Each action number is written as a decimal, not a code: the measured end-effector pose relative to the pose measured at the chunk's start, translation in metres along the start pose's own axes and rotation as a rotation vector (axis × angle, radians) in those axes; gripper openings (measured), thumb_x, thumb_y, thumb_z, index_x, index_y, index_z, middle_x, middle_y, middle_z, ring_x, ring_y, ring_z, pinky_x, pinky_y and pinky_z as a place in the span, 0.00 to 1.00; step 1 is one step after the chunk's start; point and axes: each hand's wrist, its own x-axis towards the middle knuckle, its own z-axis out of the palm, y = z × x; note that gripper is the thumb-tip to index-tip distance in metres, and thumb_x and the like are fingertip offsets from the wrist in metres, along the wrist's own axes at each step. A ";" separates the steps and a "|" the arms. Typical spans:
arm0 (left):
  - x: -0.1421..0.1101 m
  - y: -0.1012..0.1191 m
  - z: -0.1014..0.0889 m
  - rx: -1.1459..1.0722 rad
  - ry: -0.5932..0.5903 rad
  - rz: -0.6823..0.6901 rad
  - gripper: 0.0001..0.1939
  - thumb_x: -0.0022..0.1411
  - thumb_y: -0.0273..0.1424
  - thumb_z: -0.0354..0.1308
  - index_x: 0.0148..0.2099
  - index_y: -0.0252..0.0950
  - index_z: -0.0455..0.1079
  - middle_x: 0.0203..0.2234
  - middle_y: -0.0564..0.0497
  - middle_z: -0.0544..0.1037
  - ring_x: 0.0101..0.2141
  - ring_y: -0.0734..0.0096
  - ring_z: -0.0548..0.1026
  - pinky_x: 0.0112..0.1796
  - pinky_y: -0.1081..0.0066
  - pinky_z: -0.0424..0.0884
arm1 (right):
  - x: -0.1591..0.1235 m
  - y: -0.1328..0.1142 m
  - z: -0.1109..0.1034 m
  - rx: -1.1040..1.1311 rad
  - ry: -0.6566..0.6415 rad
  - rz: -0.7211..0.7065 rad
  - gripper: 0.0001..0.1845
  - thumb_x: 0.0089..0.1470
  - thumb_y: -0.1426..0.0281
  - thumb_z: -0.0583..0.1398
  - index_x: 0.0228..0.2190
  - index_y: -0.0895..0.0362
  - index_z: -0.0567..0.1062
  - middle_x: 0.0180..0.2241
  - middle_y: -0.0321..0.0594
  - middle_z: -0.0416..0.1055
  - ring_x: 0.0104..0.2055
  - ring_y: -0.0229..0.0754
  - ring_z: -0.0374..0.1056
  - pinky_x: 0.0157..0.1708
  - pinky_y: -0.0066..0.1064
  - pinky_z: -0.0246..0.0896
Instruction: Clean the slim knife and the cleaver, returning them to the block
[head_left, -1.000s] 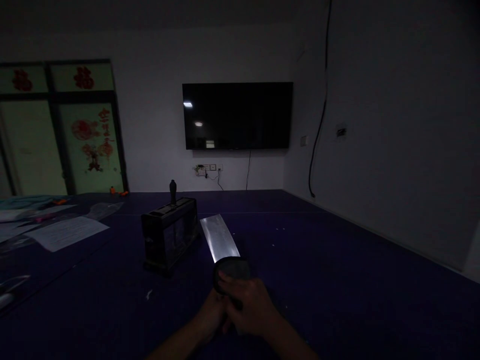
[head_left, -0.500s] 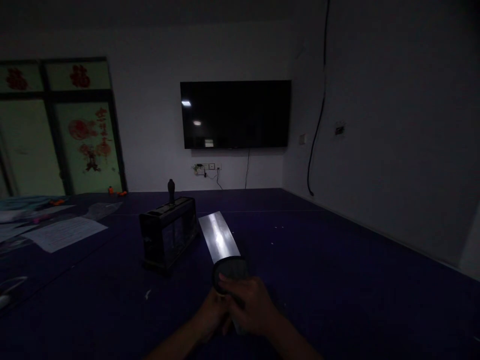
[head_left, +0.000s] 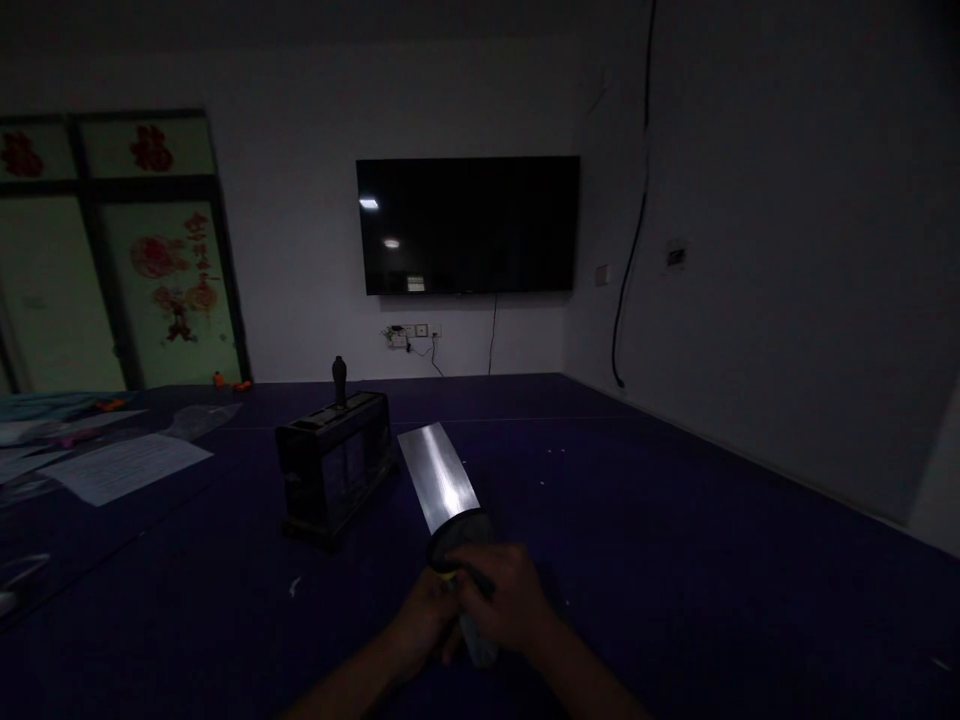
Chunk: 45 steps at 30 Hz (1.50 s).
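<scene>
A broad, flat, shiny metal blade (head_left: 439, 470) points away from me and to the left, above the dark blue tabletop. At its near end is a dark rounded piece (head_left: 457, 535), whose kind I cannot make out in the dim light. My right hand (head_left: 510, 598) is closed over this piece from the right. From below and to the left, my left hand (head_left: 424, 618) closes around its near end, fingers partly hidden. A small yellow part (head_left: 448, 575) shows between the hands. Something pale (head_left: 478, 640) hangs under my right hand, mostly covered.
Left of the blade stands a dark box (head_left: 334, 465) with a black handle (head_left: 340, 382) upright from its top. Papers (head_left: 127, 468) and clear plastic lie on the blue table (head_left: 637, 560) at the left. A television (head_left: 469, 225) hangs on the far wall.
My right hand's fingers have shifted slightly on the dark piece, baring the yellow part. More of the pale thing shows below. The view has moved a little; the box stays put.
</scene>
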 end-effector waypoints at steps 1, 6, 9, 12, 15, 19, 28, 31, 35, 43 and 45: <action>0.000 -0.001 0.000 0.016 -0.017 0.006 0.28 0.44 0.55 0.59 0.22 0.31 0.66 0.09 0.56 0.65 0.08 0.84 0.55 0.12 0.80 0.46 | 0.001 -0.001 -0.001 0.007 -0.007 0.014 0.15 0.50 0.72 0.53 0.36 0.54 0.78 0.33 0.37 0.78 0.33 0.39 0.74 0.36 0.27 0.66; 0.001 0.001 0.001 0.047 -0.011 -0.003 0.29 0.45 0.56 0.58 0.20 0.31 0.65 0.07 0.56 0.63 0.07 0.84 0.55 0.11 0.79 0.44 | 0.003 -0.001 -0.005 0.027 -0.045 0.056 0.16 0.49 0.73 0.53 0.36 0.52 0.78 0.35 0.35 0.78 0.35 0.39 0.74 0.36 0.27 0.66; -0.001 0.005 0.002 0.027 -0.003 -0.007 0.27 0.44 0.54 0.60 0.25 0.31 0.68 0.08 0.57 0.64 0.07 0.84 0.55 0.11 0.80 0.44 | 0.001 0.000 -0.003 0.010 -0.042 0.061 0.16 0.50 0.72 0.53 0.36 0.53 0.78 0.34 0.36 0.78 0.35 0.39 0.74 0.36 0.27 0.66; -0.001 0.005 0.002 -0.008 0.000 -0.016 0.27 0.42 0.53 0.62 0.28 0.30 0.69 0.09 0.57 0.65 0.08 0.84 0.55 0.11 0.80 0.46 | -0.002 0.002 0.000 -0.014 -0.041 0.045 0.16 0.50 0.72 0.53 0.38 0.53 0.77 0.36 0.37 0.78 0.35 0.40 0.74 0.37 0.28 0.66; -0.001 0.000 -0.001 -0.050 0.036 -0.032 0.29 0.41 0.54 0.62 0.26 0.30 0.68 0.11 0.56 0.67 0.08 0.84 0.56 0.12 0.79 0.48 | -0.004 0.003 0.000 -0.012 -0.108 -0.009 0.19 0.52 0.72 0.52 0.43 0.53 0.75 0.39 0.39 0.77 0.36 0.40 0.74 0.37 0.28 0.66; 0.000 -0.004 -0.001 -0.043 0.049 -0.032 0.30 0.40 0.55 0.62 0.28 0.30 0.69 0.10 0.56 0.66 0.08 0.83 0.56 0.12 0.79 0.48 | -0.002 0.001 -0.004 -0.031 -0.213 -0.037 0.22 0.53 0.71 0.51 0.49 0.53 0.71 0.41 0.40 0.76 0.36 0.41 0.74 0.35 0.29 0.66; -0.001 0.006 0.002 0.026 0.036 -0.020 0.30 0.44 0.56 0.58 0.28 0.29 0.70 0.08 0.57 0.65 0.07 0.83 0.55 0.11 0.79 0.46 | -0.002 0.007 -0.004 -0.142 -0.216 -0.067 0.23 0.53 0.73 0.51 0.52 0.56 0.69 0.47 0.42 0.73 0.41 0.41 0.73 0.40 0.31 0.66; 0.000 0.006 0.000 0.054 0.034 -0.045 0.29 0.48 0.55 0.57 0.23 0.30 0.68 0.08 0.56 0.64 0.07 0.84 0.55 0.11 0.79 0.45 | -0.001 0.010 -0.005 -0.152 -0.204 -0.046 0.24 0.53 0.74 0.51 0.52 0.56 0.68 0.47 0.43 0.72 0.43 0.41 0.72 0.43 0.31 0.66; 0.001 0.009 0.000 0.048 0.036 -0.060 0.27 0.50 0.53 0.56 0.22 0.29 0.67 0.08 0.55 0.65 0.07 0.85 0.55 0.11 0.80 0.43 | 0.002 0.012 -0.008 -0.169 -0.201 -0.006 0.25 0.52 0.75 0.51 0.53 0.57 0.68 0.50 0.43 0.69 0.47 0.41 0.70 0.47 0.31 0.64; 0.001 0.008 0.000 0.014 0.045 -0.079 0.26 0.52 0.51 0.56 0.30 0.28 0.70 0.11 0.54 0.69 0.07 0.84 0.57 0.10 0.81 0.44 | 0.002 0.014 -0.004 -0.269 -0.159 0.061 0.25 0.51 0.76 0.51 0.51 0.58 0.69 0.53 0.44 0.65 0.48 0.43 0.69 0.48 0.35 0.64; 0.001 0.007 -0.001 0.002 0.037 -0.073 0.26 0.51 0.51 0.57 0.31 0.28 0.70 0.13 0.53 0.71 0.08 0.84 0.57 0.10 0.81 0.44 | 0.002 0.014 -0.002 -0.290 -0.127 0.081 0.25 0.50 0.76 0.52 0.51 0.58 0.69 0.53 0.45 0.65 0.47 0.44 0.70 0.45 0.35 0.66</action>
